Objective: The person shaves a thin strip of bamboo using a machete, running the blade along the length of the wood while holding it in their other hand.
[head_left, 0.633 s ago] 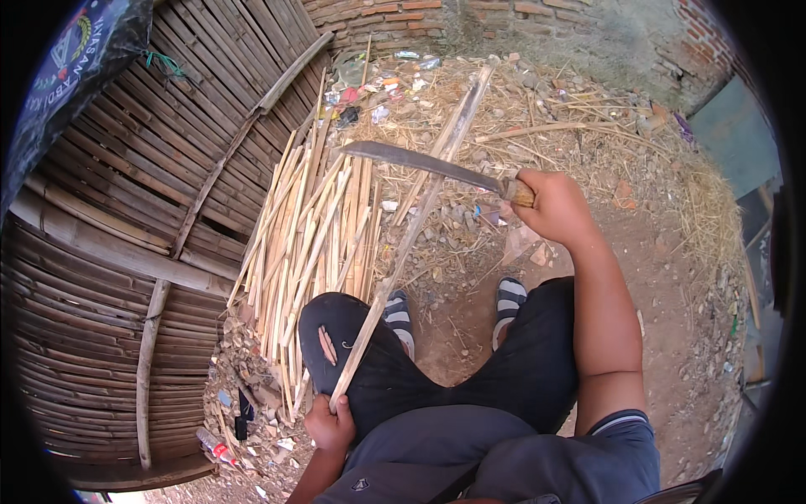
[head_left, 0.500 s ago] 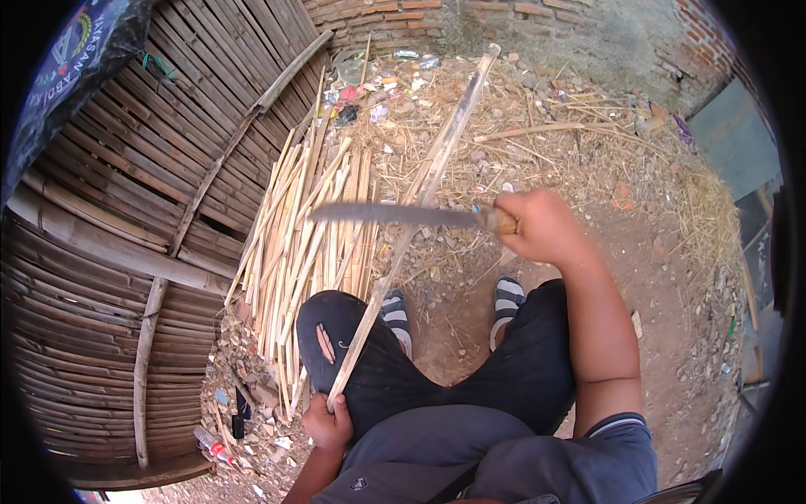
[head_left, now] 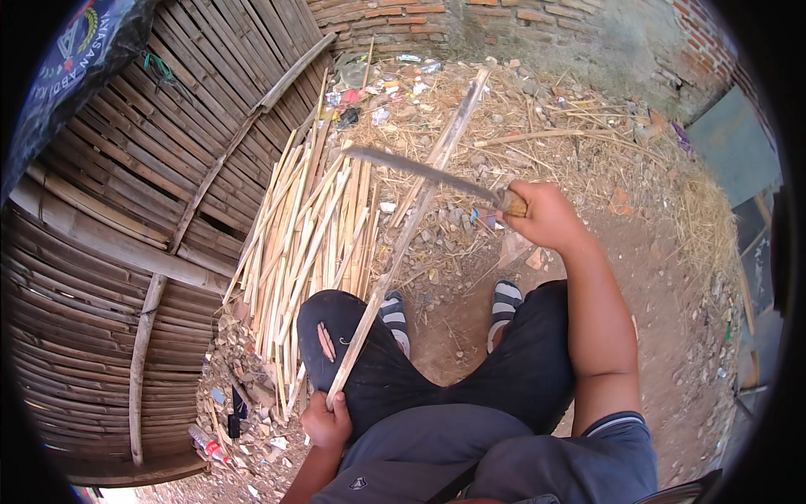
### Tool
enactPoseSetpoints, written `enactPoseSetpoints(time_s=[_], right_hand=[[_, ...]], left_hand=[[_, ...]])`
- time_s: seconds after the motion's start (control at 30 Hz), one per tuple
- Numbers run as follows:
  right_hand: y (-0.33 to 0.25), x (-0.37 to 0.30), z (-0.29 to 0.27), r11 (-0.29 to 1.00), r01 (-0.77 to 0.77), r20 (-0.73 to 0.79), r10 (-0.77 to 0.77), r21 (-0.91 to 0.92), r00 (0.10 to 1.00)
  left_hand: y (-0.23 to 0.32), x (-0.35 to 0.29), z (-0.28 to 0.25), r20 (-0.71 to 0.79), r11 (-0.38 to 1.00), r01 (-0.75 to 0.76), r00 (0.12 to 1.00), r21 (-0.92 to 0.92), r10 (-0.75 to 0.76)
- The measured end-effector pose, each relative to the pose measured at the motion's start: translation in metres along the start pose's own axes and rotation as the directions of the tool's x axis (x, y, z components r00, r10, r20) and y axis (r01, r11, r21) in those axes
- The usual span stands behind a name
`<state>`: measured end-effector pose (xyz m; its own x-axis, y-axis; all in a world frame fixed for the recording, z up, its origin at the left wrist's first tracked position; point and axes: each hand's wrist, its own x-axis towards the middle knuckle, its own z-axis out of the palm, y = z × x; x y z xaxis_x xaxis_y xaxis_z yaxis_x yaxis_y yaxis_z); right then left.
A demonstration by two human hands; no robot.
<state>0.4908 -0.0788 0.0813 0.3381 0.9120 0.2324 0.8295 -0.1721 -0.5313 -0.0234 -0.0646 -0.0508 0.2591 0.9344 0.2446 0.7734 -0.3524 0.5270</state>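
Observation:
My left hand (head_left: 327, 420) is closed round the near end of a long split bamboo strip (head_left: 392, 270). The strip slants up and away to the right, passing over my left knee. My right hand (head_left: 541, 217) grips the wooden handle of a machete (head_left: 420, 170). Its long dark blade points left and crosses the strip beyond my knees; whether the edge touches the strip I cannot tell. Left of the strip lies a pile of pale split bamboo sticks (head_left: 294, 244) on the ground.
A bamboo slat wall (head_left: 126, 176) rises along the left. At the back stands a brick wall (head_left: 504, 25), with litter and dry straw (head_left: 504, 109) before it. A plastic bottle (head_left: 210, 445) lies low on the left. Grey panels (head_left: 730, 143) lean at the right.
The machete's tip has swung upward and away, so the blade now slants rather than lying level. My right hand has shifted slightly. The strip's far end has dipped a little; my left hand stays put.

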Motion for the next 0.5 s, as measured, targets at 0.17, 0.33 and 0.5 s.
enactPoseSetpoints(time_s=[0.17, 0.33, 0.5], right_hand=[[-0.038, -0.012, 0.017, 0.923, 0.355, 0.155, -0.333, -0.149, 0.930], [-0.017, 0.001, 0.011, 0.982, 0.188, 0.188, -0.183, -0.013, 0.965], [0.011, 0.007, 0.000, 0.999, -0.025, 0.031, 0.026, -0.036, 0.999]], left_hand=[[-0.001, 0.000, 0.001, -0.018, 0.997, -0.044, 0.999, -0.058, 0.043], [0.001, 0.003, -0.002, 0.008, 0.997, -0.019, 1.000, -0.078, 0.020], [0.007, 0.004, -0.001, -0.003, 0.998, -0.039, 0.999, -0.045, 0.039]])
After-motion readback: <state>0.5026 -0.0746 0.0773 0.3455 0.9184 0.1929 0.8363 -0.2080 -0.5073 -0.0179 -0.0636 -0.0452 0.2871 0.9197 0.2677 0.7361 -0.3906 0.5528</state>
